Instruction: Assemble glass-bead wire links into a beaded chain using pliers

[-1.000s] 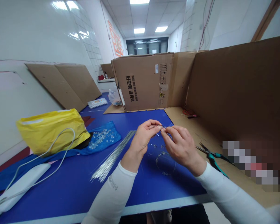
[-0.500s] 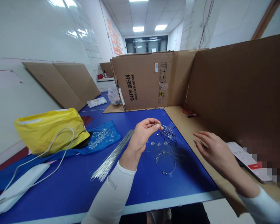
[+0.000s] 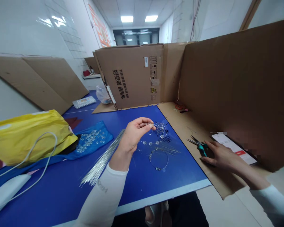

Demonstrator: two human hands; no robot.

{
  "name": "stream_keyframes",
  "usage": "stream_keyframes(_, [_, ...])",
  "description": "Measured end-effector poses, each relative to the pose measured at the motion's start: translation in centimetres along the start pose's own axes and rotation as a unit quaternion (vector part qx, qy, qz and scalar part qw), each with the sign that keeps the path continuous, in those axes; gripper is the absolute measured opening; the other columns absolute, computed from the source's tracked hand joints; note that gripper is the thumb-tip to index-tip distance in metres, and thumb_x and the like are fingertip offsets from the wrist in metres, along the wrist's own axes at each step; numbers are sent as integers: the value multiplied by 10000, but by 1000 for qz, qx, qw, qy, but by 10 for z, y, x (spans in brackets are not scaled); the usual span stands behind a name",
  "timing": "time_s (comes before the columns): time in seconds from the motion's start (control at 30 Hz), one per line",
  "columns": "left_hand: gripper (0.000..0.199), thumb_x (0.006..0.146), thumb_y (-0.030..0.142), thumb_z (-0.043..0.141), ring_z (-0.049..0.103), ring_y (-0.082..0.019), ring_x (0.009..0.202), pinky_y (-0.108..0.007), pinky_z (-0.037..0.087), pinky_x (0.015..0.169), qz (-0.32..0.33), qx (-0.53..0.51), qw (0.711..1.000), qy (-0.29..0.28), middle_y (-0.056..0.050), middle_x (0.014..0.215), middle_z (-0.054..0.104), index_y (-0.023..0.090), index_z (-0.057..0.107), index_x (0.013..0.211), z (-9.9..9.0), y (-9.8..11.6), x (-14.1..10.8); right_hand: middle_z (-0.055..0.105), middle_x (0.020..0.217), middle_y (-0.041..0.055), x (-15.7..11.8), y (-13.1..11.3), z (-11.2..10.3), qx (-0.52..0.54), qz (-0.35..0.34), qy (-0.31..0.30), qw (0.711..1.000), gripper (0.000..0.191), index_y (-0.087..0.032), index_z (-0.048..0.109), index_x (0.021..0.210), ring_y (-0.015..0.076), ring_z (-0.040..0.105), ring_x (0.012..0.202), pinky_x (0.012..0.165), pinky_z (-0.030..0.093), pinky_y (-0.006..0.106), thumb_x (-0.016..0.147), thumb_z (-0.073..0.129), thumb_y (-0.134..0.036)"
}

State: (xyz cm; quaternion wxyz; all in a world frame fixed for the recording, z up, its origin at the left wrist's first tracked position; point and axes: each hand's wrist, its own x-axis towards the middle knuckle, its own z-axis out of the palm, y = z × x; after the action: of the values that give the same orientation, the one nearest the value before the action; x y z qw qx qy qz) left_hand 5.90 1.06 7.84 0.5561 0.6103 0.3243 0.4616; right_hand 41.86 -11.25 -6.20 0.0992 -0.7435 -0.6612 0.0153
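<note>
My left hand (image 3: pixel 134 132) is above the blue table with thumb and fingertips pinched on a thin wire loop (image 3: pixel 150 131). Part of the loop hides behind the fingers. On the cardboard at the right, my right hand (image 3: pixel 223 156) has its thumb and fingers around the green handles of a pair of pliers (image 3: pixel 200 147), whose jaws point left and are parted. Below the left hand's fingertips lie small wire pieces and dark rings (image 3: pixel 165 138), a row of clear beads (image 3: pixel 150 143), several loose wires (image 3: pixel 169 150) and a wire ring with beads (image 3: pixel 149 159).
A bundle of straight wires (image 3: pixel 101 162) lies left of my left forearm. Clear beads (image 3: pixel 91 141) rest on a blue cloth (image 3: pixel 106 127) beside a yellow bag (image 3: pixel 33 135). A phone (image 3: pixel 234 148) lies beyond my right hand. Cardboard walls (image 3: pixel 134 75) stand behind and right.
My right hand has come down around the pliers' handles, and the pliers now show clearly. My left hand keeps its pinch on the wire loop. The view has turned slightly right.
</note>
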Motion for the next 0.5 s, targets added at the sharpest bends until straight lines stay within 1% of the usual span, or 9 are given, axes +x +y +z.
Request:
stream_keyframes(0.1, [149,717,226,768,668,-171,746,-310,498,738,-1,-4,1000,-8,-60,739,725,168,696,834,0,1,-1,722,993,150,5,-2,2,16,8,21,1000,449,-215,732,1123,315,700,840,676,517,389,728,674,-419])
stream_keyframes(0.17, [152,720,227,764,668,-168,747,-314,499,751,0,-6,1000,-14,-62,747,730,166,695,841,0,1,-1,735,909,150,8,-7,0,51,24,29,998,348,-232,758,1029,305,703,769,621,501,372,724,651,-361])
stream_keyframes(0.23, [152,726,230,761,669,-166,747,-317,501,766,2,-6,1000,-18,-60,748,732,167,695,847,0,1,-1,760,907,158,10,-17,-7,122,44,42,991,292,-264,768,985,300,716,750,596,499,359,743,622,-337])
stream_keyframes(0.27, [151,729,232,761,671,-165,747,-319,502,773,3,-6,1000,-19,-58,748,733,169,694,849,0,1,-2,772,953,155,10,-25,-13,170,50,53,983,305,-274,769,1000,298,728,779,608,510,349,750,601,-319])
stream_keyframes(0.3, [151,732,234,761,672,-164,747,-321,504,780,4,-5,1000,-21,-56,747,733,170,693,851,0,1,-2,779,992,140,10,-34,-20,213,53,69,973,341,-248,760,1033,304,735,814,641,532,355,757,567,-306])
stream_keyframes(0.33, [151,735,235,761,674,-164,748,-322,505,786,5,-4,1000,-24,-54,746,734,170,692,853,1,1,-2,779,1016,131,9,-44,-28,251,41,70,964,365,-215,751,1054,310,733,849,683,552,370,774,541,-320])
stream_keyframes(0.37, [150,738,234,760,676,-163,749,-323,506,791,6,-3,1000,-28,-52,745,735,169,690,854,1,1,-3,782,981,122,8,-55,-36,282,34,63,957,375,-194,745,1056,299,728,818,685,557,374,792,529,-349])
stream_keyframes(0.43, [148,745,233,758,682,-161,752,-322,508,800,6,-3,999,-35,-50,744,738,167,687,856,2,2,-4,771,861,103,6,-78,-54,331,25,46,942,395,-177,741,1035,255,692,685,625,547,358,851,524,-451])
stream_keyframes(0.5, [148,752,234,757,687,-161,758,-321,510,809,6,-1,999,-43,-49,746,740,165,683,859,2,2,-5,769,870,104,4,-100,-70,368,-17,44,929,434,-181,743,1001,244,684,690,605,542,338,848,582,-554])
